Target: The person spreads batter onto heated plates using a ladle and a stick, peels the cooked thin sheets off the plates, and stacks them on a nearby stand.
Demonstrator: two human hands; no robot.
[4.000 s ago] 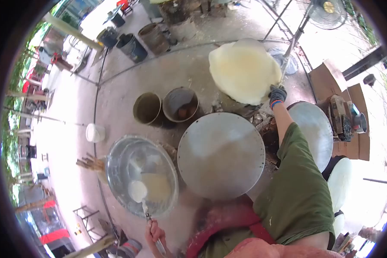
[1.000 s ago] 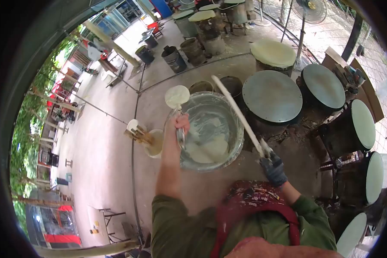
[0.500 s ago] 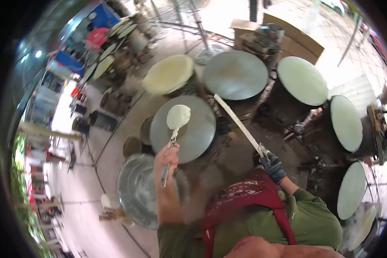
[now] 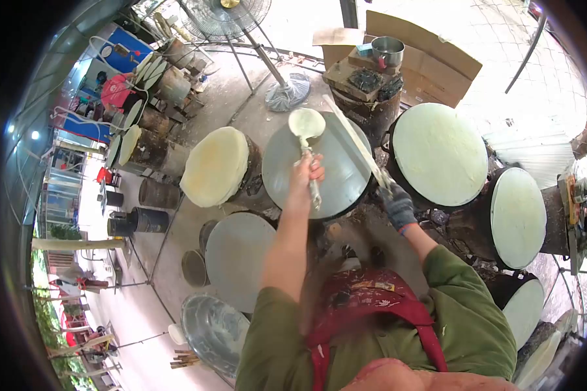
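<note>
My left hand grips a metal ladle whose bowl is full of pale batter, held over the far part of a bare round grey steaming surface. My right hand, in a dark glove, holds the end of a long pale flat stick that slants up and left across the same grey round. A round covered with a yellowish batter sheet stands to the left. A second bare grey round lies nearer me on the left.
Rounds covered in pale sheets curve along the right. A metal batter basin sits at lower left. Beyond stand a floor fan, cardboard boxes with a metal pot, and dark barrels.
I have turned from the batter basin to the rounds. The loaded ladle rose out of the basin and now hangs over a bare grey round; the stick came along in my right hand.
</note>
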